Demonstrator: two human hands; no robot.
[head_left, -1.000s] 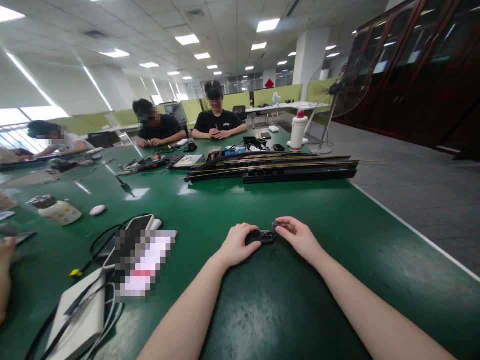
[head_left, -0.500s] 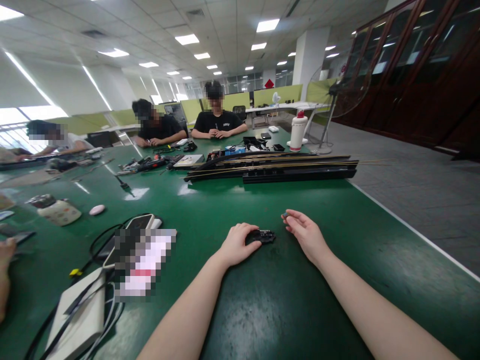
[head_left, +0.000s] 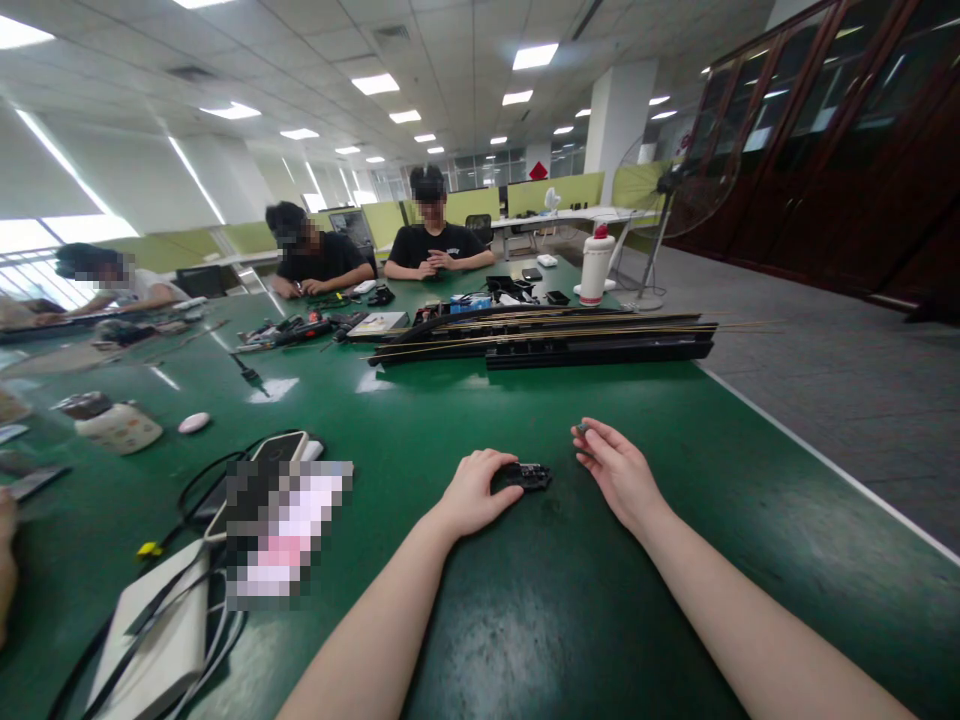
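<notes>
On the green mat (head_left: 525, 620), a small black assembly (head_left: 527, 476) is pinned flat under the curled left hand (head_left: 476, 490), seemingly against sliding, while a tiny dark piece (head_left: 583, 428) is pinched nearby at the fingertips of the right hand (head_left: 615, 470).

Green table (head_left: 465, 410), dark wooden cabinets (head_left: 817, 150), bright ceiling panels (head_left: 534, 55)

Small black part (head_left: 526, 475): flat, oblong, long axis left to right, lying on the green table (head_left: 697, 470) near the middle of the near edge. Its left end is covered by the fingers of the left hand (head_left: 474, 492); the right end pokes out bare. Detail too small to read.

Tiny grey piece (head_left: 583, 428): pinched at the fingertips of the right hand (head_left: 616, 470), to the right of and slightly beyond the black part, apart from it.
</notes>
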